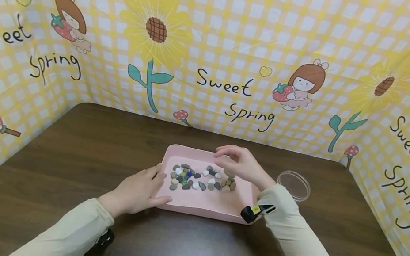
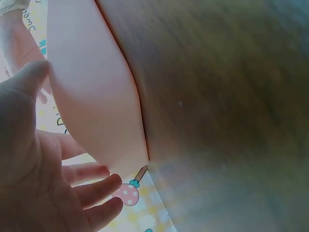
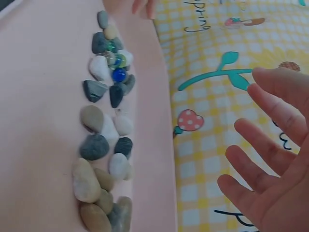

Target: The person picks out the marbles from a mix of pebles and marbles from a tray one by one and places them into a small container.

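Observation:
A shallow pink tray (image 1: 211, 214) holds stones and glass marbles. My left hand (image 1: 136, 189) rests at its left side, with spread fingers touching the rim. In the left wrist view, the thumb is by one edge of the tray wall (image 2: 99, 92) and the fingers lie near its corner. Above the tray's right half hovers my right hand (image 1: 243, 165), fingers loosely bent, nothing held. Grey and white stones (image 3: 94, 147) lie in the middle, with tan stones (image 3: 95, 217) to the right. On the left, a blue marble (image 3: 119, 75) and green marbles sit among mixed stones.
Right of the tray, a clear round lid or dish (image 1: 294, 186) lies on the dark wooden table (image 1: 106, 139). A yellow checked cloth (image 1: 219, 36) with printed sunflowers surrounds the back and sides.

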{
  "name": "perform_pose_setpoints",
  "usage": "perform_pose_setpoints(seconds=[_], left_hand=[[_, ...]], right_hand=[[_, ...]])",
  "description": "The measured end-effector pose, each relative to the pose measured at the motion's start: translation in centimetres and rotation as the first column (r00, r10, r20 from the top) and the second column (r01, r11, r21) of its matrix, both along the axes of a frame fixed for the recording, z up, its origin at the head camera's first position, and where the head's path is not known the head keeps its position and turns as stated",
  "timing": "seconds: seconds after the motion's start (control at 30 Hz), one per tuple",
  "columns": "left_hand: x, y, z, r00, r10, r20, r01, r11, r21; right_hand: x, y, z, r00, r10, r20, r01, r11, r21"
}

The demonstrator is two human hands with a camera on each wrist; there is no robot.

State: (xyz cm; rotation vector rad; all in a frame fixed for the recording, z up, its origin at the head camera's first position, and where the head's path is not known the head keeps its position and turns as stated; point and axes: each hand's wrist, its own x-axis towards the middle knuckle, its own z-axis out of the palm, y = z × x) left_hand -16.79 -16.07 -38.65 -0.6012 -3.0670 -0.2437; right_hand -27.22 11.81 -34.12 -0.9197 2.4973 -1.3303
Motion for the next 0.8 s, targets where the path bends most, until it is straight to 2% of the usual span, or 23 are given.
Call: perform_pose_setpoints(seconds=[0.37,0.6,0.8], left_hand=[[-0.1,0.1,-0.3,0.996,-0.014,-0.090,0.009,0.998,-0.057],[-0.1,0.3,0.0,0.997,0.003,-0.071,-0.008,0.997,-0.073],[-0.1,0.3,-0.1,0.998,0.001,-0.066,-0.006,0.998,-0.069]], right_hand=[[-1.0,-1.7,-0.9,0.993,0.122,0.004,-0.122,0.986,0.114],[-2.0,-2.4,-1.2,0.987,0.142,0.081,-0.151,0.982,0.118],[-2.4,-3.2,-1.7,0.986,0.160,0.055,-0.167,0.974,0.154]])
